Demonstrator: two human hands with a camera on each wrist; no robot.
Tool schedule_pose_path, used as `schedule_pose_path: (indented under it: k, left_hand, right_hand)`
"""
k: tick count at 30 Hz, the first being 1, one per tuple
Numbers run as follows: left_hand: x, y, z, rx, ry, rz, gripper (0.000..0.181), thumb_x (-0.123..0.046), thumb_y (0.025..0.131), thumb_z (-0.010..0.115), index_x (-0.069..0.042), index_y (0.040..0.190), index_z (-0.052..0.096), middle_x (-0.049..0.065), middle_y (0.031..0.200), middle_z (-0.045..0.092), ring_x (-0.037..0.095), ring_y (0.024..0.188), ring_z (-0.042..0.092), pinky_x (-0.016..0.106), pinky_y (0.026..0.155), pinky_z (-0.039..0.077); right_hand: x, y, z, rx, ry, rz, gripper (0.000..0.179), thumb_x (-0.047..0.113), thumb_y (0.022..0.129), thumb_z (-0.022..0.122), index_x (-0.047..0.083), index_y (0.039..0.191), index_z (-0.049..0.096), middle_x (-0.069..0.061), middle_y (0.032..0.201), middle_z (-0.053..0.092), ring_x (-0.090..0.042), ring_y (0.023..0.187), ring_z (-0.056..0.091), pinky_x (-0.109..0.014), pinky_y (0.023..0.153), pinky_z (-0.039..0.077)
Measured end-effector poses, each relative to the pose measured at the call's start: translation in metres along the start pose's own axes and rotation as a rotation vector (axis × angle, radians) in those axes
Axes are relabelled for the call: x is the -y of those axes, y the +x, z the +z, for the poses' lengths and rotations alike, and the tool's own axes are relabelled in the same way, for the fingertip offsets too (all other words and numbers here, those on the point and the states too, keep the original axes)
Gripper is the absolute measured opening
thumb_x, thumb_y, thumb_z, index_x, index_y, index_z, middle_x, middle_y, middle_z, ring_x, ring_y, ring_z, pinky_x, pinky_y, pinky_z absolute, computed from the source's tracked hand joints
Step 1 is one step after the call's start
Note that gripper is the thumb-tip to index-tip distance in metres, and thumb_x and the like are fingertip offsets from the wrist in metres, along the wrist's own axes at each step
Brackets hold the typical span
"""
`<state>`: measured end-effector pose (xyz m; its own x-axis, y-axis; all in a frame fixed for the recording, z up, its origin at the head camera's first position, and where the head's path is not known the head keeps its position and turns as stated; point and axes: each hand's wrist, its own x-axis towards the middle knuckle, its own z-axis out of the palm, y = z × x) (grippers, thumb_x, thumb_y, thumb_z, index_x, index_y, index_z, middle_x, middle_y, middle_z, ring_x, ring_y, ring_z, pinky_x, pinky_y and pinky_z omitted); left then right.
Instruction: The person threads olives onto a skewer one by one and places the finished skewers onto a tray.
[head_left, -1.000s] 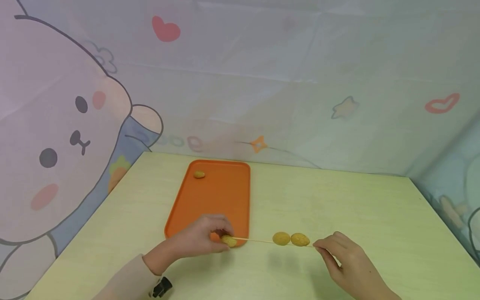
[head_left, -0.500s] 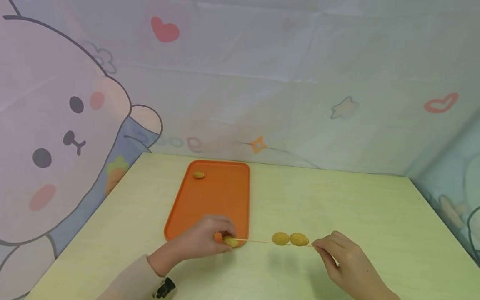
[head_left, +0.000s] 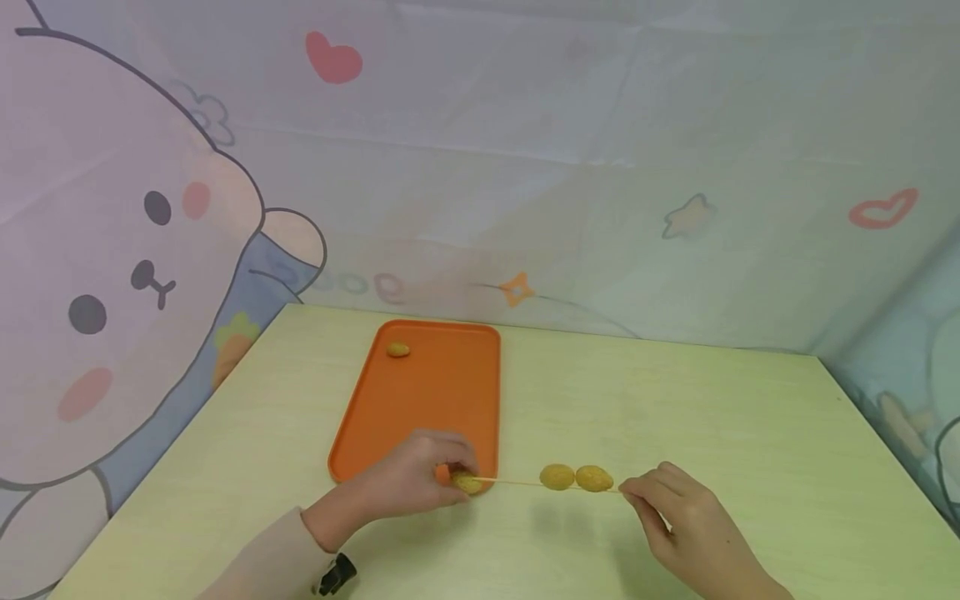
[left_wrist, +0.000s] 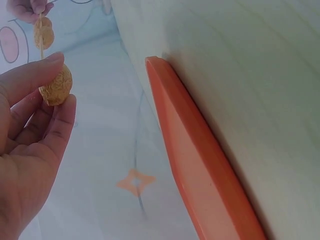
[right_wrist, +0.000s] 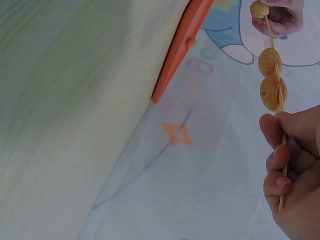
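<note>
My left hand (head_left: 408, 479) pinches a wrinkled yellow-brown oval ball (left_wrist: 57, 87) between thumb and fingers, above the tray's near right corner. A thin wooden skewer (head_left: 517, 482) stretches between my hands, its left end meeting this ball; how deep it goes in is hidden. Two similar balls, a left one (head_left: 557, 477) and a right one (head_left: 594, 478), sit side by side on the skewer, close to my right hand (head_left: 686, 517). That hand grips the skewer's other end, and the right wrist view shows the stick (right_wrist: 284, 165) running down along its curled fingers.
An orange tray (head_left: 435, 400) lies on the pale wooden table (head_left: 675, 417), with one more yellow-brown ball (head_left: 398, 350) near its far left corner. Behind the table hangs a printed cloth (head_left: 570, 167). A black strap piece (head_left: 336, 575) shows at the left wrist.
Both hands have come slightly closer together: the left hand with its ball shifted a little right, the right hand with the skewer and its two balls a little left.
</note>
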<state>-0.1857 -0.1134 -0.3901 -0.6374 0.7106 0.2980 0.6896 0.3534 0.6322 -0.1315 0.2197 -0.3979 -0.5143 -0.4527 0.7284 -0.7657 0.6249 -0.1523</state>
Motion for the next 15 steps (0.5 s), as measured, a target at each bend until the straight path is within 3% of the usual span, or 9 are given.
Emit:
schedule_pose_path:
  k: [15]
  left_hand:
    - [-0.0003,0.0031,0.0036,0.009,-0.001,-0.002,0.02,0.004,0.076,0.077,-0.008,0.09,0.07,-0.002,0.089,0.063,0.003,0.077,0.054,0.025,0.07,0.055]
  right_hand:
    - [0.0015,0.0025,0.0019,0.012,0.034,0.013,0.044,0.035,0.103,0.037,0.011,0.086,0.069,0.009,0.08,0.063,-0.001,0.069,0.048,-0.006,0.058,0.039]
